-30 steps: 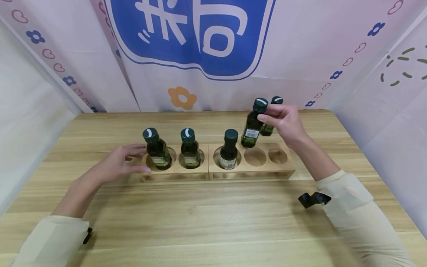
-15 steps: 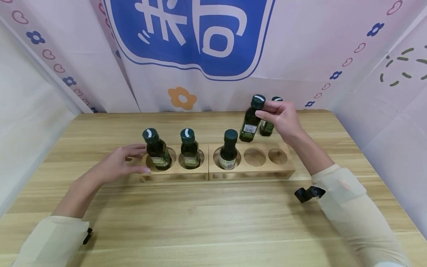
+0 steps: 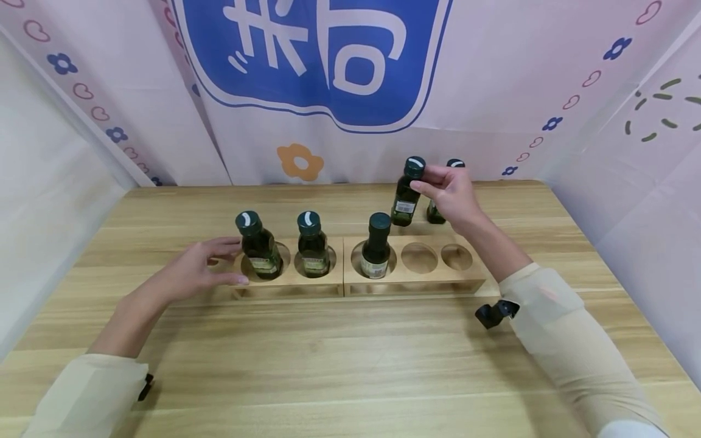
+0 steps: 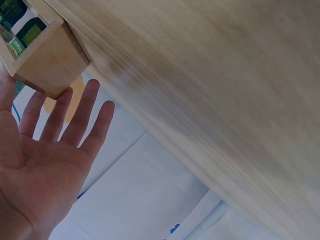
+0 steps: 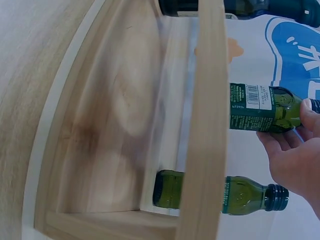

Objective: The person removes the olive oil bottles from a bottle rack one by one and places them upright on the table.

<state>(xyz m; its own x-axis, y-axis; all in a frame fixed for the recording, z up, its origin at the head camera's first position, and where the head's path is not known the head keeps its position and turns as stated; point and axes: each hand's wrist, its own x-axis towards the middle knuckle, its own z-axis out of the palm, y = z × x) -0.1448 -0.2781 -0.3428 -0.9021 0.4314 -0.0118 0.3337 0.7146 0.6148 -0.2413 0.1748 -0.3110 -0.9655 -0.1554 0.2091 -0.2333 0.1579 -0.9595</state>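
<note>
My right hand (image 3: 451, 194) pinches a small dark green glass bottle (image 3: 405, 204) by its neck, just under the cap, behind the wooden rack (image 3: 408, 281). Whether its base touches the table cannot be told. In the right wrist view, a barcode label (image 5: 258, 97) shows on that bottle. Partly hidden behind this hand stands another green bottle (image 3: 435, 210). My left hand (image 3: 191, 267) rests at the rack's left end, its fingers fairly straight and spread in the left wrist view. Beside it, two green bottles (image 3: 261, 252) (image 3: 313, 249) sit in holes, and a narrower-necked bottle (image 3: 375, 249) stands further right.
Two round holes (image 3: 419, 258) (image 3: 457, 257) at the rack's right end hold nothing. The wooden table (image 3: 317, 359) stretches in front of the rack. A printed white cloth (image 3: 482, 79) hangs close behind the table's back edge.
My right hand has carried its bottle left and away from me, from above the rack's back edge to behind the rack. The left hand and the other bottles have stayed put.
</note>
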